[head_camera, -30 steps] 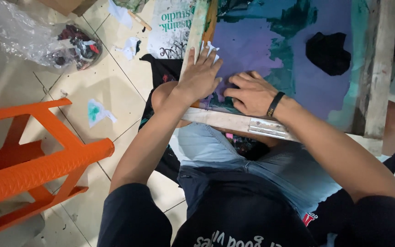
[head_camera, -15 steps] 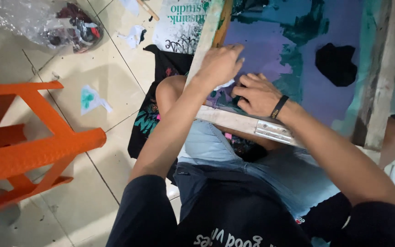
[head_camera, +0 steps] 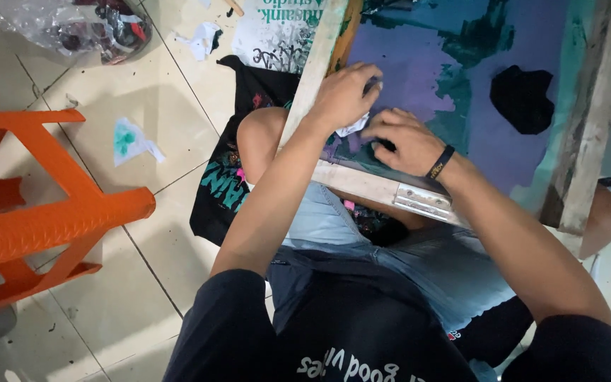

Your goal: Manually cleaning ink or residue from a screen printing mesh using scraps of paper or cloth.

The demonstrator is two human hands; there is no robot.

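Observation:
A wooden-framed printing screen [head_camera: 592, 120] rests across my lap, its mesh stained purple and teal. My left hand [head_camera: 344, 95] is curled near the frame's left bar, pinching a small white scrap [head_camera: 353, 127] against the mesh. My right hand [head_camera: 404, 141], with a black band on the wrist, presses on the mesh just right of it, fingers bent down. A metal hinge [head_camera: 422, 201] is fixed to the near frame bar. A black patch [head_camera: 521, 99] shows on the mesh to the right.
An orange plastic stool [head_camera: 37, 219] lies on its side at the left on the tiled floor. A black printed shirt [head_camera: 228, 177] lies under my knee. A clear bag of items [head_camera: 86, 28] and paper scraps [head_camera: 132, 141] sit on the floor.
My left hand has gone from lying flat on the mesh to curled, moving up the frame and gripping a white scrap. The view has shifted closer.

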